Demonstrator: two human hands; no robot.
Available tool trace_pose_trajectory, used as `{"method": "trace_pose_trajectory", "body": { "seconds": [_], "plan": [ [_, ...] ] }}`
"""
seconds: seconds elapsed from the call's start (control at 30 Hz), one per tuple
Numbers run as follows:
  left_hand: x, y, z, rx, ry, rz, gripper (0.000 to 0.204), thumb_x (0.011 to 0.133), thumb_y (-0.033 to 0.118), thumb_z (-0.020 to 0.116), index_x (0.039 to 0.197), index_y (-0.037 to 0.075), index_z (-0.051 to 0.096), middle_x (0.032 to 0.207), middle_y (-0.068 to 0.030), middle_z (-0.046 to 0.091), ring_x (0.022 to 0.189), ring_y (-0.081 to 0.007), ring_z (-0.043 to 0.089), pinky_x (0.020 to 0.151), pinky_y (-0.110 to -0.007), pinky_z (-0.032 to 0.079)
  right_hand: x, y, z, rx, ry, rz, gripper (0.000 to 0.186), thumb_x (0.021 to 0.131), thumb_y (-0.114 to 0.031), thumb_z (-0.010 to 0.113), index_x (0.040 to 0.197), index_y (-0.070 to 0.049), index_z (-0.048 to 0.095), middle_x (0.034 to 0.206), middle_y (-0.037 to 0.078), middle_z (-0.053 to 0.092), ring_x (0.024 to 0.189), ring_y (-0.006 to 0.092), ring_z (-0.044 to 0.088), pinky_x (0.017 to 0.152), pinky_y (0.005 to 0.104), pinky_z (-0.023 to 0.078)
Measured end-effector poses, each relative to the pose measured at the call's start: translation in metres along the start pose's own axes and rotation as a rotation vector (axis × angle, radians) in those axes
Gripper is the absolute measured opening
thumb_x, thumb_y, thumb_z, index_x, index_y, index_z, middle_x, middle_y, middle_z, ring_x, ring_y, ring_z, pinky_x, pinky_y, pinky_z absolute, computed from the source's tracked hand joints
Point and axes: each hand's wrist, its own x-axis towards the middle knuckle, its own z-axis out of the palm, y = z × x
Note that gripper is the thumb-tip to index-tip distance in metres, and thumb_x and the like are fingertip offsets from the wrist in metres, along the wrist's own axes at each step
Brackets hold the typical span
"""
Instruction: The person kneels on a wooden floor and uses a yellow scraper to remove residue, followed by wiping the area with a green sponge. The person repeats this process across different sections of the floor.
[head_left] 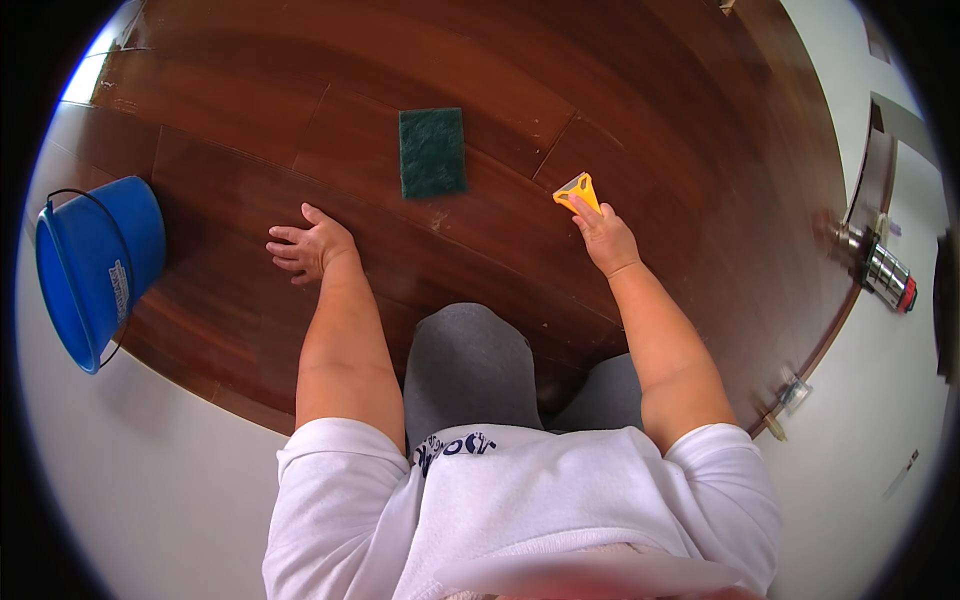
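Dark lettering (466, 445) crosses the white shirt (545, 490). The left hand (318, 246) is spread and empty; well apart, the right hand (608, 242) grips a yellow scraper (590, 192) over the wooden floor (430, 50). This looks like scraping work; another stroke would seem to call for a low, flat angle. Beyond lies a green scouring pad (432, 152); off left, a blue bucket (85, 245) bears an unreadable label (121, 288).

Plastic scraper (583, 196), glossy wooden floor (520, 225)
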Motion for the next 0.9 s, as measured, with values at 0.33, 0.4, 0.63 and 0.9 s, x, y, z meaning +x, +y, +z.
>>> {"method": "trace_pose_trajectory", "body": {
  "seconds": [0.33,0.4,0.63,0.9],
  "plan": [
    [-0.002,0.001,-0.001,0.022,0.005,0.013,0.071,0.087,0.059,0.025,0.14,0.012,0.015,0.144,-0.0111,0.012,0.133,-0.0269,0.011,0.101,-0.056,0.017,0.005,0.003,0.002,0.055,0.101,-0.115,0.034,0.084,-0.03,0.054,0.118,-0.034,0.048,0.076,0.009,0.048,0.061,0.0262,0.056,0.053,0.0375,0.048],
    [-0.002,0.0,-0.001,0.002,-0.006,0.007,0.071,0.087,0.059,0.024,0.14,0.012,0.015,0.144,-0.0112,0.012,0.133,-0.027,0.011,0.101,-0.056,0.017,0.005,0.003,0.001,0.044,0.049,-0.083,0.034,0.085,-0.03,0.053,0.118,-0.034,0.048,0.076,0.009,0.048,0.062,0.0262,0.056,0.053,0.0377,0.048],
    [-0.001,0.0,-0.001,0.011,-0.002,0.013,0.071,0.087,0.059,0.024,0.139,0.011,0.016,0.144,-0.0117,0.012,0.133,-0.0273,0.012,0.101,-0.056,0.018,0.006,0.002,-0.005,0.055,0.054,-0.117,0.034,0.085,-0.031,0.052,0.119,-0.036,0.047,0.077,0.009,0.048,0.062,0.0267,0.056,0.055,0.0387,0.048],
    [0.0,0.001,-0.002,0.007,-0.004,0.014,0.071,0.087,0.059,0.025,0.139,0.012,0.016,0.144,-0.011,0.011,0.133,-0.0273,0.011,0.101,-0.056,0.018,0.01,-0.006,-0.006,0.079,0.103,-0.166,0.034,0.086,-0.032,0.051,0.119,-0.035,0.046,0.08,0.01,0.049,0.064,0.0272,0.057,0.056,0.0383,0.049]
  ]
}}
